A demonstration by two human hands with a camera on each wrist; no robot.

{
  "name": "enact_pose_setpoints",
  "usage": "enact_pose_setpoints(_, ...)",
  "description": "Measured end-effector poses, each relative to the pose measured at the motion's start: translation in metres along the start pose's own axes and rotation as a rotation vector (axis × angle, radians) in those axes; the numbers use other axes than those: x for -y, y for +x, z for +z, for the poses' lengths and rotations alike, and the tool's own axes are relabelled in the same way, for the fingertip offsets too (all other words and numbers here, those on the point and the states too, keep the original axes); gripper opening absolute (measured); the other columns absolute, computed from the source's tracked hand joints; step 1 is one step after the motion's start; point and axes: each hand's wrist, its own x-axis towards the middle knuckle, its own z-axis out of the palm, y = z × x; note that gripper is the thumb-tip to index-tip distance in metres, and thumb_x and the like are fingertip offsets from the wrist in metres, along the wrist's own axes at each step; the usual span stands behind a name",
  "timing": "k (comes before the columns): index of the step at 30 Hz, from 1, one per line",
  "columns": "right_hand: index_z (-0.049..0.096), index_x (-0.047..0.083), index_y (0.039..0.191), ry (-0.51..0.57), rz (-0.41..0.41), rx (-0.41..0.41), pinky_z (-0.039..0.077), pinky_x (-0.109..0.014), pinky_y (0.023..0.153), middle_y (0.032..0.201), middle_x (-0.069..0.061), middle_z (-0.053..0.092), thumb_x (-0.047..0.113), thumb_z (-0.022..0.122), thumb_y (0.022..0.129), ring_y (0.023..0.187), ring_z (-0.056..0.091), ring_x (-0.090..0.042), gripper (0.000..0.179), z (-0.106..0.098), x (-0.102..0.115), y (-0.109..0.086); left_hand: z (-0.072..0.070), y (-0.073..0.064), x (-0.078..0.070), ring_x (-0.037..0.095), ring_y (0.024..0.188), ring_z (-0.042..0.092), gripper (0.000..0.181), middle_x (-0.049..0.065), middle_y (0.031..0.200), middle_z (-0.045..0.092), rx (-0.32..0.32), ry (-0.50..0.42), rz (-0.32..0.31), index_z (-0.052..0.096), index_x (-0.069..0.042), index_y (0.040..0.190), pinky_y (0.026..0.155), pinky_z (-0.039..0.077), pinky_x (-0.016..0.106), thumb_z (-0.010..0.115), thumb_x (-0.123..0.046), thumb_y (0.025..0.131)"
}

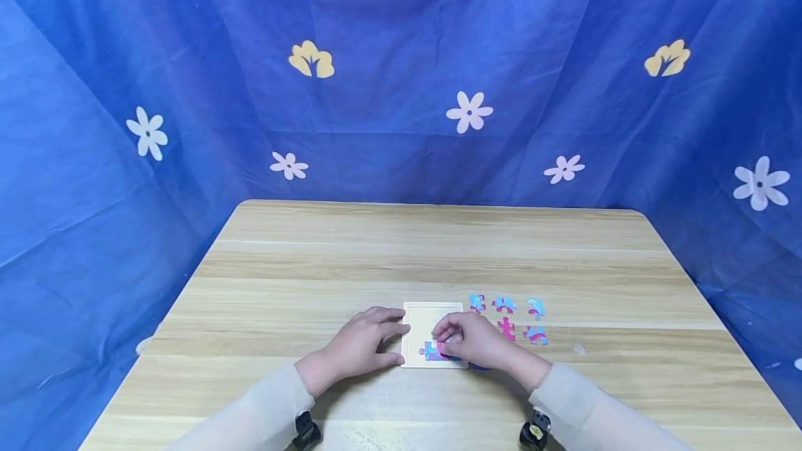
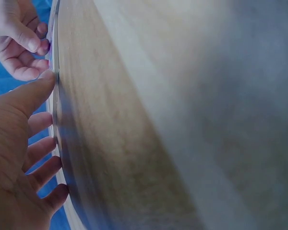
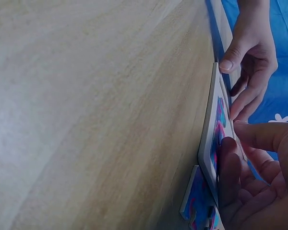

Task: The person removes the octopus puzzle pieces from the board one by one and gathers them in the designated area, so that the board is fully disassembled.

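A pale square puzzle tray (image 1: 416,319) lies near the front of the table, with blue and pink jigsaw pieces (image 1: 432,351) along its lower part. At its left edge my left hand (image 1: 361,343) rests with spread fingers; in the left wrist view these fingertips (image 2: 53,167) touch the tray's side. My right hand (image 1: 474,339) is over the tray's lower right, pinching a pink puzzle piece (image 1: 443,349) between thumb and fingers. That piece is mostly hidden by the fingers. The right wrist view shows the tray's rim (image 3: 209,120) edge-on under the right hand (image 3: 264,187).
Several loose jigsaw pieces (image 1: 504,305) lie right of the tray, including a pink one (image 1: 507,328). Another piece (image 1: 479,367) is partly under the right hand, against the tray's corner. The wooden table (image 1: 438,249) ends at a blue patterned cloth (image 1: 388,117).
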Motion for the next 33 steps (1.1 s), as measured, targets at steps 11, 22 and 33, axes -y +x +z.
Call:
enact_pose_setpoints(11, 0.068, 0.007, 0.092, 0.0, 0.02, -0.007, 0.05, -0.023, 0.063, 0.082, -0.002, 0.066, 0.0, 0.071, 0.079, 0.07, 0.06, -0.011, 0.015, 0.0008, 0.0021, 0.0024, -0.0014, 0.0002, -0.0007, 0.028, 0.121, 0.05, 0.051, 0.01, 0.133, 0.054, 0.013, 0.001, -0.011, 0.066, -0.014, 0.121, 0.097, 0.041, 0.049, 0.074, -0.043, 0.079)
enact_pose_setpoints(22, 0.071, 0.01, 0.089, -0.047, -0.004, -0.018, 0.05, -0.022, 0.065, 0.076, 0.008, 0.064, 0.0, 0.071, 0.08, 0.068, 0.059, -0.006, 0.013, 0.0017, 0.0033, 0.0031, -0.0023, 0.0005, -0.0008, 0.028, 0.121, 0.05, 0.051, 0.009, 0.133, 0.054, 0.013, 0.002, -0.011, 0.066, -0.015, 0.12, 0.097, 0.041, 0.049, 0.074, -0.042, 0.078)
enact_pose_setpoints(33, 0.071, 0.011, 0.084, -0.069, -0.024, -0.001, 0.047, -0.022, 0.057, 0.07, 0.009, 0.059, 0.002, 0.072, 0.079, 0.062, 0.054, -0.007, 0.01, -0.001, 0.0062, 0.0035, -0.0032, 0.0001, -0.0011, 0.028, 0.12, 0.05, 0.051, 0.009, 0.132, 0.055, 0.004, 0.001, -0.009, 0.067, -0.014, 0.119, 0.097, 0.042, 0.05, 0.075, -0.042, 0.077)
